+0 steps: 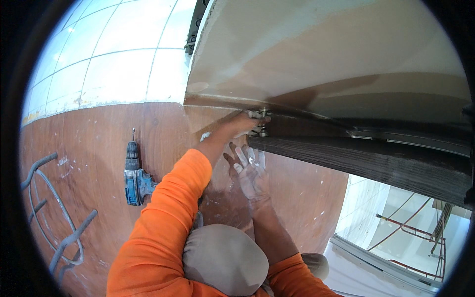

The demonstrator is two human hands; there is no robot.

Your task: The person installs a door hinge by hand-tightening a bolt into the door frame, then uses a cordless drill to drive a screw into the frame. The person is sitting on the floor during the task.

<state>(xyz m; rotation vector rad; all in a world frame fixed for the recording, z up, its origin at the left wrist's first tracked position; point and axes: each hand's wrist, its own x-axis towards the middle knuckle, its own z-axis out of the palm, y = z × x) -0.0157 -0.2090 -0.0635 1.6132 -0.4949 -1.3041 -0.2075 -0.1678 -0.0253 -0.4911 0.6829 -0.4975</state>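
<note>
I'm looking down on a reddish-brown, wood-look floor (104,148) that spreads from left to right and runs up to pale tiles (121,74) on the far left. On its left part I see a blue and black drill (132,173) lying on its side, bit aimed at the far end, handle toward the right. Farther left, a grey metal stand (74,234) of bent tubes and a ring rises at the edge of my view. White marks (63,161) speckle the floor.
</note>
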